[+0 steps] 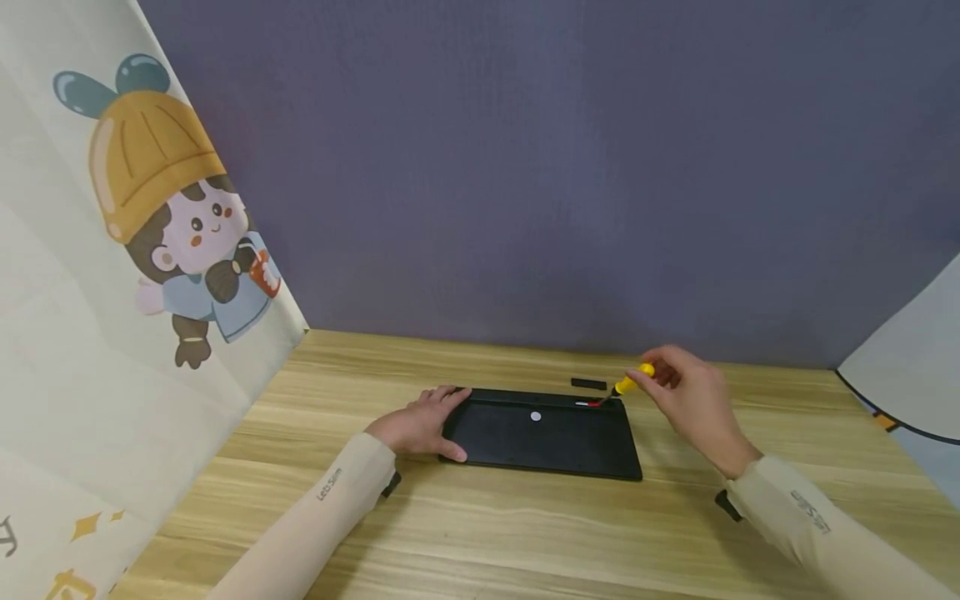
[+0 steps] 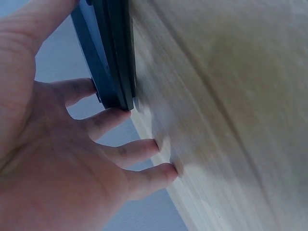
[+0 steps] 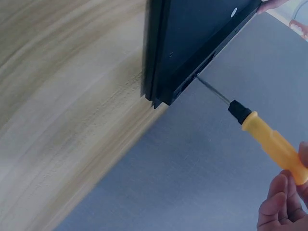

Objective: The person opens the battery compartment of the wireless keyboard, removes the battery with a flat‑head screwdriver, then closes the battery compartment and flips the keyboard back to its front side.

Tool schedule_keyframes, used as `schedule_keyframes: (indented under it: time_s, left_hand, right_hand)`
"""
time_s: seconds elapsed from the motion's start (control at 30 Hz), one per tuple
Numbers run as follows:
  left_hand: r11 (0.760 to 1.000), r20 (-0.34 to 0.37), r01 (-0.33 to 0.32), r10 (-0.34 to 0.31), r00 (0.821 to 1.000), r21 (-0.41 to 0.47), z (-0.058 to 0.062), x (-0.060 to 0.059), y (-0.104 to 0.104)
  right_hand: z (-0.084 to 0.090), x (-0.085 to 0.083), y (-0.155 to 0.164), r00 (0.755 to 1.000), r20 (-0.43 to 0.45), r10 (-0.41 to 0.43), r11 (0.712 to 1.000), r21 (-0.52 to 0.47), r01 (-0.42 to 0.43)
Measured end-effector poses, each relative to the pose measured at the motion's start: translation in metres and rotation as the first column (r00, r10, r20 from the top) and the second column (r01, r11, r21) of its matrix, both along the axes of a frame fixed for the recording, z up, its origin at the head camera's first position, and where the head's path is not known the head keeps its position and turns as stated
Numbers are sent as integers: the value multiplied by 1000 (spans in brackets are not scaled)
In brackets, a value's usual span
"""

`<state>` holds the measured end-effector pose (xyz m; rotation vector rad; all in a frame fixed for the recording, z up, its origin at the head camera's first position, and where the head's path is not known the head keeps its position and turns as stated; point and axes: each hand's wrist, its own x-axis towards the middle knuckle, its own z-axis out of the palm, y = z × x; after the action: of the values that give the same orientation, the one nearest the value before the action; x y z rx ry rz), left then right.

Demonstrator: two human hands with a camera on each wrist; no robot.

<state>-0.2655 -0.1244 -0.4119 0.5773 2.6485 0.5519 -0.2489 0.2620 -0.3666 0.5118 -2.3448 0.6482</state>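
A thin black keyboard [image 1: 540, 442] lies underside up on the wooden table, a round white sticker [image 1: 536, 416] on its back. Along its raised far strip, near the right end, is an open slot [image 1: 588, 404] showing red and white inside. My right hand [image 1: 693, 408] pinches the yellow handle of a screwdriver [image 3: 272, 144] between thumb and fingers. The screwdriver's metal tip meets the slot at a slant. At the keyboard's left end, my left hand [image 1: 420, 425] rests with spread, fairly straight fingers at the far corner and the thumb at the near edge.
Just behind the keyboard's far edge lies a small black rectangular cover [image 1: 588, 384]. A dark blue-grey panel [image 1: 555, 183] rises behind the table [image 1: 480, 533]. To the left hangs a white sheet with a cartoon figure [image 1: 202, 225]; another pale sheet [image 1: 915, 358] stands at right.
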Motion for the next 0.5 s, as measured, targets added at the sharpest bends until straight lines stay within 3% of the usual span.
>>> schedule_keyframes:
  time_s: [0.1, 0.27, 0.5]
  left_hand:
    - [1000, 2, -1, 1, 1000, 1, -1, 0, -1]
    - [1000, 1, -7, 7, 1000, 0, -2, 0, -3]
    - [1000, 4, -6, 6, 1000, 5, -2, -1, -5]
  right_hand:
    - [1, -1, -5, 999, 36, 34, 999, 15, -35]
    - [6, -1, -14, 984, 169, 58, 998, 15, -61]
    - [10, -3, -22, 988, 137, 72, 994, 71, -83]
